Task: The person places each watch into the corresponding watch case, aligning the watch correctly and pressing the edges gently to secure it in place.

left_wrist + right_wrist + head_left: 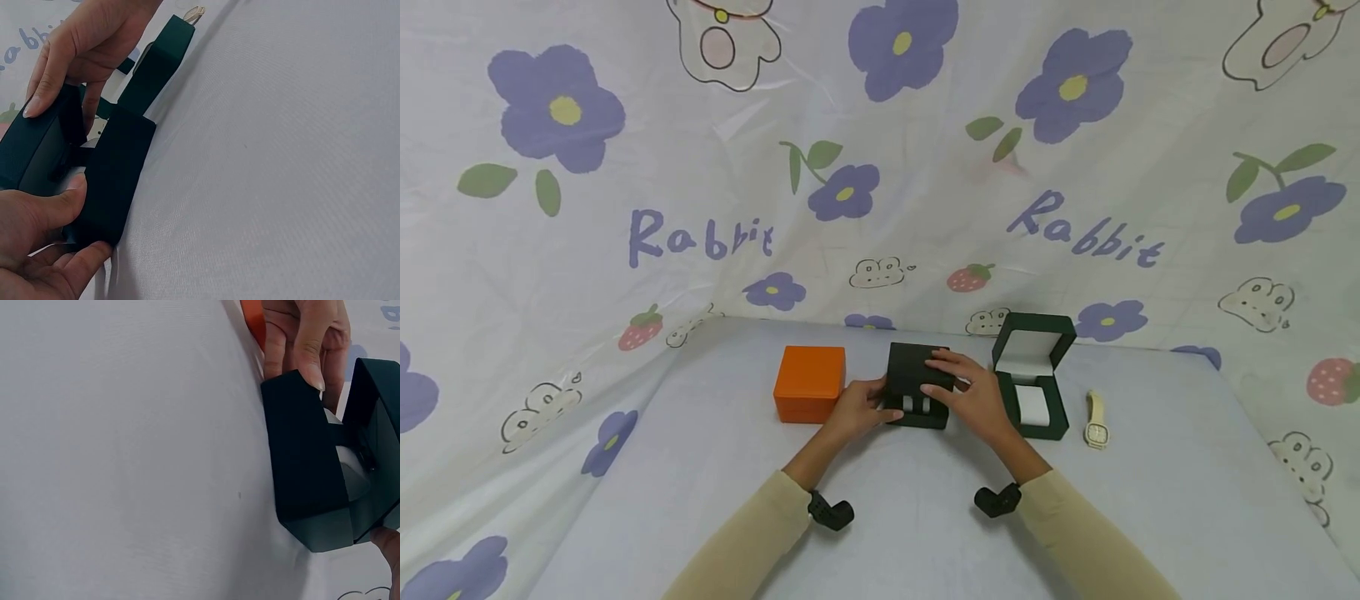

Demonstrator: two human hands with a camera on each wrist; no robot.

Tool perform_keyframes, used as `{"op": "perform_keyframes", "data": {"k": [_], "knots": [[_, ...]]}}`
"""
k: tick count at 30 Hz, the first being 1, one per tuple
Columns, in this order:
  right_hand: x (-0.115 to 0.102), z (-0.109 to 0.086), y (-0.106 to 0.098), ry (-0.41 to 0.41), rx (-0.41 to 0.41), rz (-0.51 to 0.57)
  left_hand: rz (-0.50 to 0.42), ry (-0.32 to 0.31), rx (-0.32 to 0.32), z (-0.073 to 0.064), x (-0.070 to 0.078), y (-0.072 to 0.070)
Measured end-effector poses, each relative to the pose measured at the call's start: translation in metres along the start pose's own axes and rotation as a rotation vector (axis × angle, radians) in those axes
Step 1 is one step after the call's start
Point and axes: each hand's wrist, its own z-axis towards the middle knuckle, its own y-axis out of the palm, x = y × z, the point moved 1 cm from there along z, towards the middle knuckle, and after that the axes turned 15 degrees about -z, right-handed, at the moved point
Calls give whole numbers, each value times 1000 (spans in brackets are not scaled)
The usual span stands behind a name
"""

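A dark green watch box (917, 422) stands mid-table with its lid (916, 365) partly raised. Inside, a black strap (340, 434) wraps a white cushion (352, 472); the lid partly hides it. My left hand (853, 410) grips the base's left end, thumb over its upper edge and fingers low on the side, as the left wrist view shows. My right hand (976, 402) holds the lid by its right side, fingers across the top and thumb at the front edge. In the right wrist view only a little of the right hand (389, 545) shows.
Left of the watch box sits a closed orange box (809, 382). To the right, close by the right hand, a second green box (1054, 410) stands open with a white cushion. Beyond it lies a gold watch (1096, 425). A printed cloth (925, 183) hangs behind the table.
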Motion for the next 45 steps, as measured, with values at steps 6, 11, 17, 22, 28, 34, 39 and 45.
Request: {"op": "perform_keyframes", "data": {"k": [6, 11, 17, 22, 28, 34, 39, 45], "knots": [[1, -4, 2, -15, -3, 27, -8, -10, 13, 0, 0, 0], [1, -8, 3, -1, -9, 22, 3, -30, 23, 0, 2, 1], [0, -10, 4, 6, -5, 22, 32, -44, 36, 2, 3, 2], [-1, -11, 3, 22, -11, 17, 20, -53, 47, 3, 2, 4], [-1, -13, 4, 16, -13, 5, -16, -41, 60, 1, 4, 6], [0, -16, 7, 7, -24, -33, -47, -32, 58, -4, 0, 4], [0, -17, 8, -11, -24, -63, -64, -22, 58, -5, -3, 5], [-2, -18, 7, -20, -19, -74, -63, -9, 63, -5, -2, 6]]}}
